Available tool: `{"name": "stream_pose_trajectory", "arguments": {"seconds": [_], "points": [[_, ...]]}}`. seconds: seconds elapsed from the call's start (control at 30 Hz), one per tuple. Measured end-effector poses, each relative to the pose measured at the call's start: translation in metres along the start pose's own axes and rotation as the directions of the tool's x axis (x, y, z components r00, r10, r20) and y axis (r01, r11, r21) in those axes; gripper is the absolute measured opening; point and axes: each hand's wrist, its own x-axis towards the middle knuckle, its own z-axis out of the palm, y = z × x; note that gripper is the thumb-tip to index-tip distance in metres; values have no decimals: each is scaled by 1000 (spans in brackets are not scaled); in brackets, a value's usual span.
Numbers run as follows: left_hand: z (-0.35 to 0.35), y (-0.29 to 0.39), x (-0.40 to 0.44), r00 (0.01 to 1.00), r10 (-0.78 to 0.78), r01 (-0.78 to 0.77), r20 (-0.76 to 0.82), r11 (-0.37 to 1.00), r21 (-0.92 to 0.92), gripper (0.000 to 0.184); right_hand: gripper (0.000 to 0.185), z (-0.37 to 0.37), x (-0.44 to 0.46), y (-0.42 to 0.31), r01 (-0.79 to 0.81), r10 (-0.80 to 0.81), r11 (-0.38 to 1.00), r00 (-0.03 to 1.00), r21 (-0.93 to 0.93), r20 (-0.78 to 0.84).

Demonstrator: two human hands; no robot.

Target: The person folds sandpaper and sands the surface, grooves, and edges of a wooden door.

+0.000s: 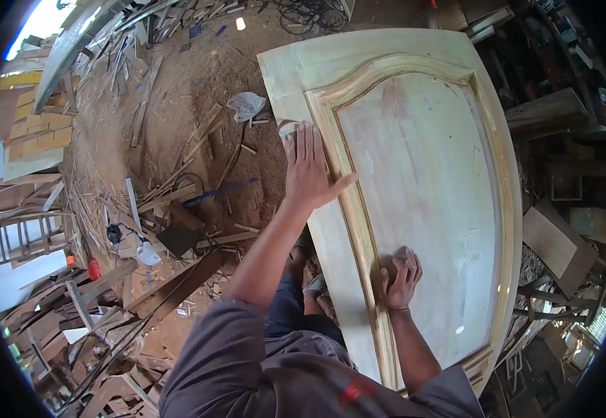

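Observation:
A large wooden door panel with an arched, raised moulding lies in front of me, its surface pale and streaked. My left hand rests palm down on the flat border at its left edge, thumb stretched over the moulding. Under those fingertips shows the edge of a pale, curved piece that looks like sandpaper. Lower on the recessed centre, my right hand bears down with bent fingers. Something greyish shows at its fingertips, too unclear to name.
Wood scraps litter the dirt floor to the left, along with a crumpled plastic bag. A coiled cable lies beyond the door's far end. Boards and a dark cluttered shelf area stand on the right.

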Motion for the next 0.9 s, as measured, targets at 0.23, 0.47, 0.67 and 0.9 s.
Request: {"name": "stream_pose_trajectory", "arguments": {"seconds": [0.23, 0.47, 0.67, 0.9], "points": [[5, -20, 48, 997, -74, 74, 0, 997, -24, 142, 37, -2, -3, 2, -9, 9, 1000, 999, -5, 31], [0, 0, -5, 1000, 18, -18, -3, 999, -29, 139, 36, 2, -2, 3, -16, 17, 999, 999, -31, 27], [11, -28, 64, 996, -88, 88, 0, 996, 5, 140, 37, -3, 0, -1, -30, 31, 999, 999, -26, 37], [-3, -7, 13, 999, -20, 22, 39, 999, -48, 141, 36, 2, -1, 0, -6, 7, 998, 1000, -56, 21]]}}
